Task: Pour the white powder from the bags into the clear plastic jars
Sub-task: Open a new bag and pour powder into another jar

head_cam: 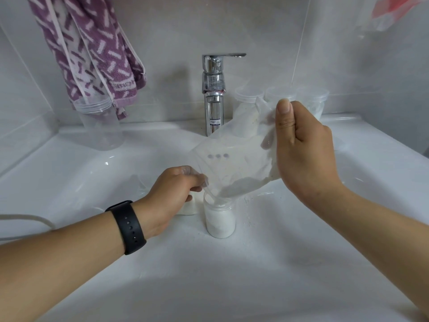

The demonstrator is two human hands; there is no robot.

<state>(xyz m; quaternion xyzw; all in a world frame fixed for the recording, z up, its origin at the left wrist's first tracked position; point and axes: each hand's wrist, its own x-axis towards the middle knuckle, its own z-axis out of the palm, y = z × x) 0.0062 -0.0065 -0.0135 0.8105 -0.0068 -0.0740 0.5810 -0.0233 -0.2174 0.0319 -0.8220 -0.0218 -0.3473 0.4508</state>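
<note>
White sink (92,177) holds a jar (220,219); right hand (304,154) grips the bag (234,163) high, left hand (176,189) pinches its spout, funnelling powder.

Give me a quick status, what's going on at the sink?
Both hands grip bag: left hand at spout, right hand lifting top. Powder running into jar. Nothing blocking.

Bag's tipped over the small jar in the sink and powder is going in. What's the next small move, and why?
Probably lift the right hand a little higher, keeping the left hand pinching the mouth of the bag over the jar. A heap of white powder sits in the bag's low belly beside the spout, the jar looks mostly full, and specks lie on the sink, so go slowly.
</note>
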